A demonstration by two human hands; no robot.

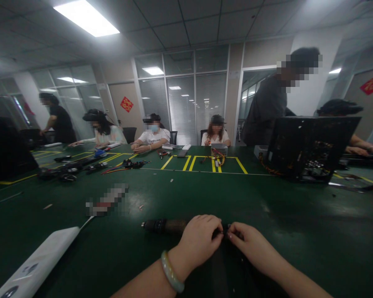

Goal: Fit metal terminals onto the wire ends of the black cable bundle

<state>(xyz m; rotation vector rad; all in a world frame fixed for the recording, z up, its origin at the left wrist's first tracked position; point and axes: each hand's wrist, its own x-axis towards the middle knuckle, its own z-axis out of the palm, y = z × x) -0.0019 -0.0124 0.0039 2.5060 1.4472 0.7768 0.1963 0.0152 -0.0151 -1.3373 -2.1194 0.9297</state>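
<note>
My left hand (199, 238), with a pale green bangle on its wrist, is closed over a dark cylindrical tool (164, 226) that lies on the green table (298, 223). My right hand (251, 244) meets it from the right. Its fingers pinch a small dark part at the tool's end, too hidden to name. Below the hands a dark object (226, 269) lies against the table's near edge, too dim to make out.
A white flat pack (37, 265) lies at the near left. An open black computer case (311, 147) stands at the right. Cables and parts (81, 167) lie on the far left of the table. Several people sit or stand along the far side.
</note>
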